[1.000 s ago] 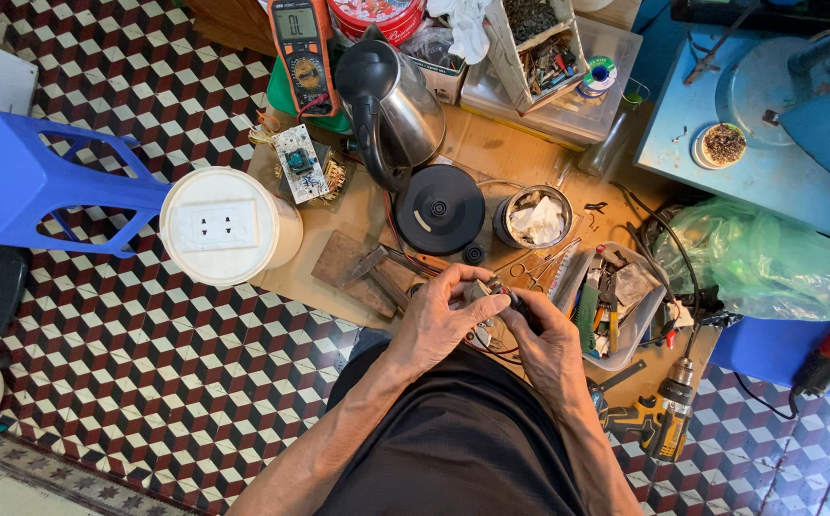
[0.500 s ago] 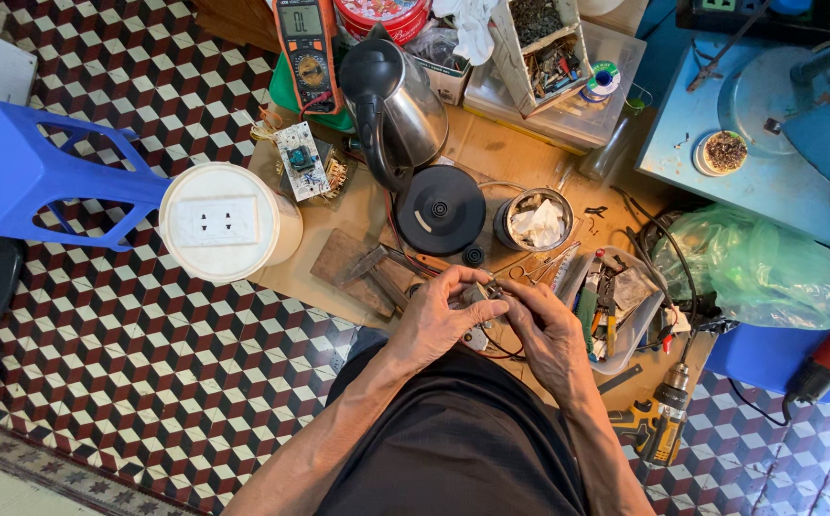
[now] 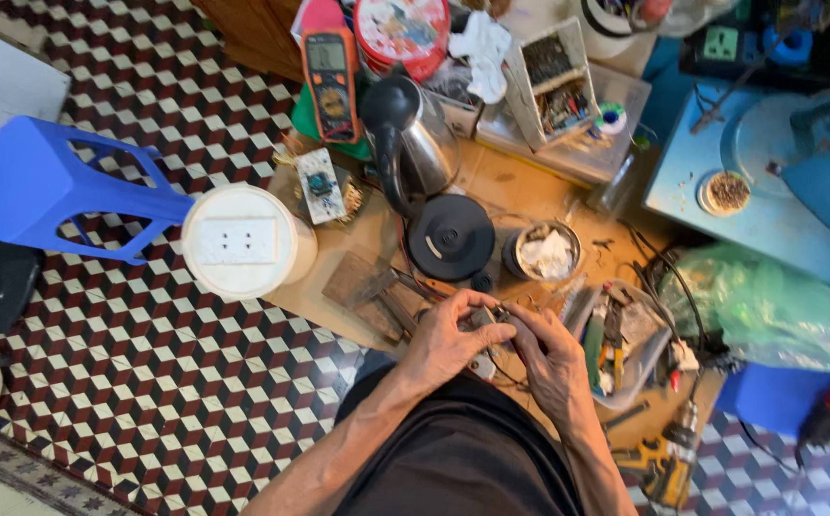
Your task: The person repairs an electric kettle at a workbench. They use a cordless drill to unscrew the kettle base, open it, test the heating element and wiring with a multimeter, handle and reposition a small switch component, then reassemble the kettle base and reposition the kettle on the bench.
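One head camera looks steeply down (fairly near) over the cluttered workboard (image 3: pixel 529 205)

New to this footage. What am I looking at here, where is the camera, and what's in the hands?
There is no machine: a person works with two bare hands. The single picture comes from a camera on that person's head, looking straight down, so the forearms enter from the bottom edge.

The left hand and right hand meet over a low wooden board on a tiled floor. Together they pinch a small part; it is too small and too covered to tell what it is.

On the board lie a steel kettle, its round black base, an orange meter, a small metal bowl and a clear tray of hand tools. A white round socket block and a blue stool sit to the left, a yellow drill at lower right.
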A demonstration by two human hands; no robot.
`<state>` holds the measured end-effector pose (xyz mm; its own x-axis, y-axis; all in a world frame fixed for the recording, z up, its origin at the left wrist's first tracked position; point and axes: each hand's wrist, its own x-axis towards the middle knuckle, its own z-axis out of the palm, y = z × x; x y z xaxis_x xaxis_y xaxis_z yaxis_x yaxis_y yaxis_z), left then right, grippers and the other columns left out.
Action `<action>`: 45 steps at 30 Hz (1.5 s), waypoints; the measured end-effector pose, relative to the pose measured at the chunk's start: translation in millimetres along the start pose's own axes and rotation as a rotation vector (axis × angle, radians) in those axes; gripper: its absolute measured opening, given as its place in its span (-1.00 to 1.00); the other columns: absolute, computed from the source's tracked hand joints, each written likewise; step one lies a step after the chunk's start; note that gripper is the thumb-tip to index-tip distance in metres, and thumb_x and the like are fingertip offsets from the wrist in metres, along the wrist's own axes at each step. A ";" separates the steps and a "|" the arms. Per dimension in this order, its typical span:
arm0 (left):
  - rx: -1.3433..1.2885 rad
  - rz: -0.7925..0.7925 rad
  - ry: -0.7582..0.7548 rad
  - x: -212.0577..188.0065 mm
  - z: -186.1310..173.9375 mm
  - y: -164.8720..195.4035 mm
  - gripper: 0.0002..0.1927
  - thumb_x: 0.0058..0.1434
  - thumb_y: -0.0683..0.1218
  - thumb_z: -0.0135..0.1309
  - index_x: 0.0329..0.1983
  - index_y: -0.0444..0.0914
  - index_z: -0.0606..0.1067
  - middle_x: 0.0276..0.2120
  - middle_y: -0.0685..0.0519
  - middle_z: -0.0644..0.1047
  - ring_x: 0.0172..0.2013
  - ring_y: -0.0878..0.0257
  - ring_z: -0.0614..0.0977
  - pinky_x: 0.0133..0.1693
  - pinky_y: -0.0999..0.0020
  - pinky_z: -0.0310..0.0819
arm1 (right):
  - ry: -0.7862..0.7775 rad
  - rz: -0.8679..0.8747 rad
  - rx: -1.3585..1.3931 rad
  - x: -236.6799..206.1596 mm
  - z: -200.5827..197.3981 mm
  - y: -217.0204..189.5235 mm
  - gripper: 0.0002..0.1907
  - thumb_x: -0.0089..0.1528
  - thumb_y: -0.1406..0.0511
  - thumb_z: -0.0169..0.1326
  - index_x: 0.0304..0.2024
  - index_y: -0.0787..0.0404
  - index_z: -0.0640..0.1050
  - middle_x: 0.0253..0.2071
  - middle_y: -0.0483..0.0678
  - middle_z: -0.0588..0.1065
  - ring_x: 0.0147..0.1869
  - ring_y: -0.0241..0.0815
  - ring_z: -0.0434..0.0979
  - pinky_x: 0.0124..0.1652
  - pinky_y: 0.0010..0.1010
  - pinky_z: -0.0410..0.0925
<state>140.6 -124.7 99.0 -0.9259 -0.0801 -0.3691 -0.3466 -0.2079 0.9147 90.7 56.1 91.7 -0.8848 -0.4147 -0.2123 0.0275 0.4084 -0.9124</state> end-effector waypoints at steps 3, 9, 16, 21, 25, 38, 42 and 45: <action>0.088 -0.007 0.057 6.2 -3.2 0.9 -0.44 0.14 0.07 0.32 0.05 -0.37 0.46 -0.23 -0.05 0.64 -0.23 0.32 0.66 -0.22 0.44 0.54 | 0.012 -0.046 0.013 12.5 8.4 6.8 -0.72 0.31 0.39 0.05 0.07 0.29 0.60 -0.40 -0.11 0.45 -0.33 -0.33 0.46 -0.28 -0.53 0.35; 0.088 0.027 0.085 12.9 -15.0 0.9 -0.43 0.15 0.08 0.34 0.05 -0.38 0.46 -0.21 -0.03 0.63 -0.21 0.34 0.64 -0.20 0.46 0.52 | -0.001 0.052 0.076 25.8 17.5 17.5 -0.68 0.30 0.39 0.06 0.10 0.28 0.61 -0.42 -0.11 0.38 -0.35 -0.34 0.40 -0.32 -0.52 0.32; -0.010 -0.050 0.071 14.6 -21.3 -0.4 -0.44 0.16 0.07 0.32 0.07 -0.37 0.45 -0.27 0.00 0.61 -0.27 0.38 0.62 -0.26 0.48 0.50 | -0.006 0.129 -0.008 34.1 21.8 24.8 -0.66 0.31 0.35 0.06 0.12 0.27 0.61 -0.44 -0.07 0.38 -0.38 -0.30 0.37 -0.36 -0.48 0.28; -0.138 -0.047 0.080 16.6 -23.7 3.1 -0.42 0.18 0.07 0.33 0.09 -0.39 0.43 -0.27 0.02 0.60 -0.28 0.39 0.60 -0.28 0.49 0.51 | -0.010 0.062 -0.071 37.9 17.4 23.6 -0.64 0.25 0.31 0.13 0.09 0.30 0.55 -0.17 -0.15 0.47 -0.33 -0.33 0.48 -0.33 -0.51 0.37; -0.209 -0.154 0.149 17.5 -29.5 10.8 -0.38 0.13 0.11 0.31 0.10 -0.38 0.45 -0.33 0.07 0.58 -0.36 0.35 0.57 -0.37 0.46 0.43 | -0.062 0.246 0.098 39.2 22.4 16.8 -0.61 0.22 0.27 0.17 0.06 0.31 0.56 -0.24 -0.05 0.63 -0.21 -0.38 0.56 -0.22 -0.52 0.43; -0.375 -0.100 0.282 12.0 -23.5 26.1 -0.65 0.08 -0.03 0.32 -0.14 -0.31 0.57 -0.29 0.07 0.65 -0.31 0.34 0.69 -0.23 0.44 0.63 | -0.053 0.206 0.325 35.8 44.5 -37.2 -0.68 0.30 0.25 0.12 0.02 0.33 0.55 -0.28 -0.10 0.56 -0.30 -0.39 0.48 -0.34 -0.54 0.37; -0.271 -0.130 0.343 15.3 -29.1 22.0 -0.74 0.13 -0.08 0.29 -0.18 -0.29 0.55 -0.46 0.10 0.60 -0.53 0.34 0.55 -0.51 0.39 0.46 | 0.034 0.310 0.319 33.2 28.8 -46.3 -0.60 0.36 0.16 -0.04 0.15 0.22 0.55 -0.25 -0.22 0.53 -0.42 -0.42 0.34 -0.44 -0.56 0.34; -0.054 -0.010 0.336 14.7 -30.0 19.4 -0.76 0.19 -0.08 0.28 -0.18 -0.32 0.57 -0.49 0.06 0.59 -0.50 0.38 0.59 -0.46 0.43 0.50 | -0.009 0.291 0.300 36.3 19.9 -54.7 -0.56 0.40 0.15 -0.03 0.23 0.20 0.58 -0.33 -0.18 0.47 -0.43 -0.45 0.34 -0.47 -0.58 0.29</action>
<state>124.8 -159.2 106.4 -0.8183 -0.3927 -0.4197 -0.3385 -0.2610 0.9041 66.3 2.5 126.9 -0.8158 -0.3250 -0.4784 0.4114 0.2552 -0.8750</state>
